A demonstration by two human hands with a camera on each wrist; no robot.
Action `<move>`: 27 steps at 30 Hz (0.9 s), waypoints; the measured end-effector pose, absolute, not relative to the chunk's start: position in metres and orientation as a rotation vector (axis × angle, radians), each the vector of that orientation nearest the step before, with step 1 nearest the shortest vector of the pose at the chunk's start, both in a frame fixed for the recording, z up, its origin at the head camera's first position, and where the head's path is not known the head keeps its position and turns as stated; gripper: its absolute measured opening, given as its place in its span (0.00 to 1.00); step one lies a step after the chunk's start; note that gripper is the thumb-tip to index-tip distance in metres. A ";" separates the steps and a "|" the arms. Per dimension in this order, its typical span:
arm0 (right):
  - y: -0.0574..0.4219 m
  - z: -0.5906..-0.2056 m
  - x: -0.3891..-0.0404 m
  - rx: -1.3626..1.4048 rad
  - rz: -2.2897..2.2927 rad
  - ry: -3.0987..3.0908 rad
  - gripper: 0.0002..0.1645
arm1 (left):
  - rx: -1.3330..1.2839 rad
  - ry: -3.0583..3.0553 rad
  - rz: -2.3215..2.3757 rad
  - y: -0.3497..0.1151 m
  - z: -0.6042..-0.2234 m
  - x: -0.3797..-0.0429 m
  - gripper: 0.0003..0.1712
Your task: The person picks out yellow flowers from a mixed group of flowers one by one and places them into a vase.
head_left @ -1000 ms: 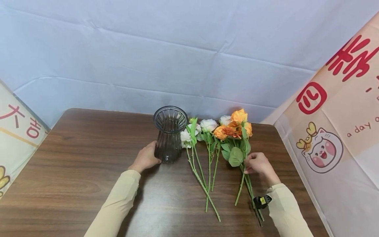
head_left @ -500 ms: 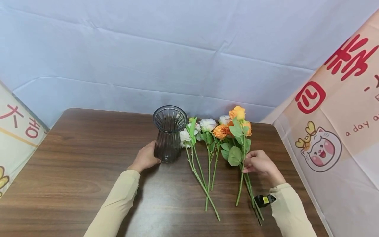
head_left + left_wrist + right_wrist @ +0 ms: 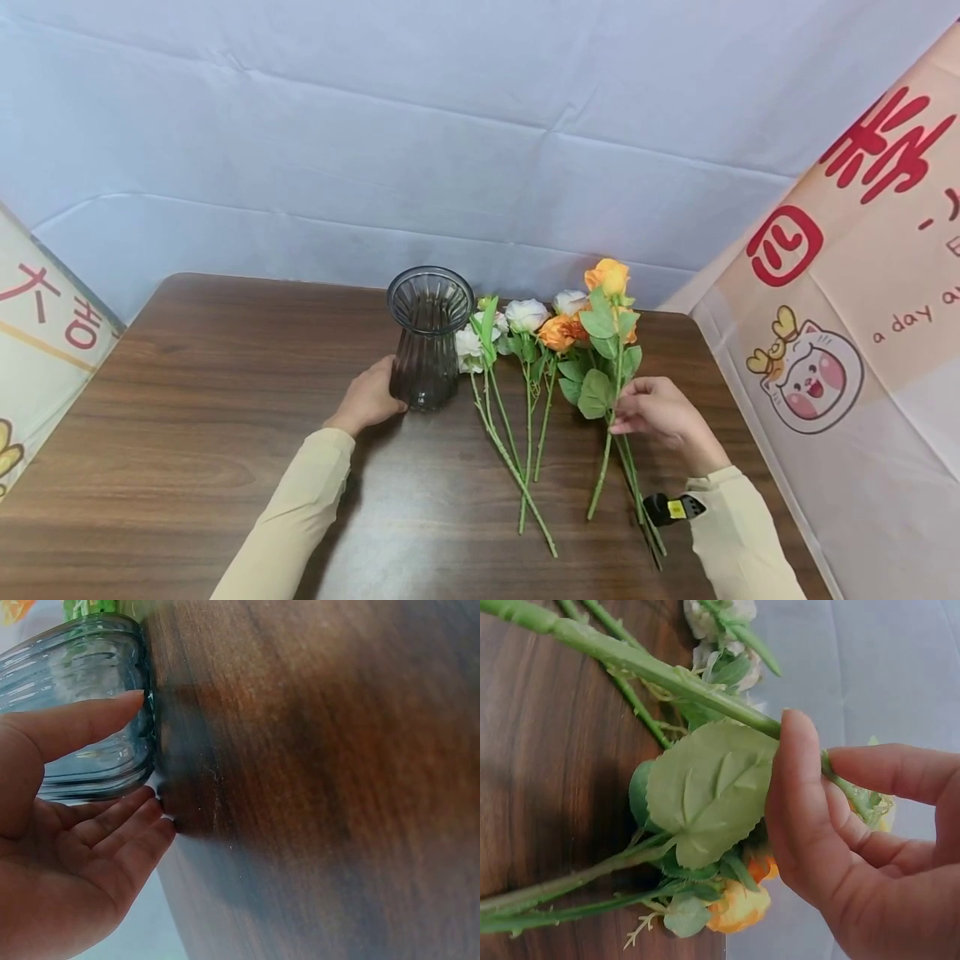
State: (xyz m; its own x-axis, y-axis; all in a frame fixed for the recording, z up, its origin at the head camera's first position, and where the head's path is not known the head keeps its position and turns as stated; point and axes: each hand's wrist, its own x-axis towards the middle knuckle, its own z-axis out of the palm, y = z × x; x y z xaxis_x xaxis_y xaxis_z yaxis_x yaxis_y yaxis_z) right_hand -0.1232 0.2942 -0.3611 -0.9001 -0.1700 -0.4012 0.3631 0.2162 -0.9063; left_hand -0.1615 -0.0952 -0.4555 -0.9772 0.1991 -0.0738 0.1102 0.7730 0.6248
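Observation:
A dark, clear ribbed glass vase [image 3: 429, 362] with a flared rim stands upright on the table. My left hand [image 3: 369, 400] holds it low on its left side, the thumb [image 3: 90, 724] along the glass and the fingers round the other side of the base. My right hand [image 3: 660, 412] pinches the green stem [image 3: 667, 675] of an artificial yellow-orange rose [image 3: 609, 277] between thumb and fingers. The rose's bloom points to the back, and its stem end slants toward the front. Other orange flowers [image 3: 558, 332] lie partly hidden behind its leaves.
White flowers [image 3: 527, 316] with long green stems lie between the vase and the rose. More stems [image 3: 633, 483] run under my right wrist. Brown wood table [image 3: 225, 400] extends to the left; a pale cloth wall [image 3: 375, 150] stands behind, with a printed banner [image 3: 840, 350] on the right.
My right hand has drawn the yellow-orange rose up off the other orange flowers, its bloom rising and its stem end shifting slightly left. The left hand and vase stay put.

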 end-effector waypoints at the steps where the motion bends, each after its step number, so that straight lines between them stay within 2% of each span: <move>1: 0.293 -0.360 -0.123 0.169 -1.736 2.074 0.05 | 0.246 2.828 0.985 -0.095 -0.455 -0.161 0.41; 7: 0.287 -0.351 -0.119 0.153 -1.832 2.042 0.03 | 0.237 2.821 0.990 -0.095 -0.453 -0.161 0.41; 18: 0.277 -0.343 -0.111 0.143 -2.063 1.865 0.14 | 0.233 2.819 0.970 -0.095 -0.455 -0.160 0.43; 27: 0.266 -0.346 -0.109 0.169 -2.142 1.782 0.16 | 0.241 2.817 0.996 -0.095 -0.456 -0.160 0.43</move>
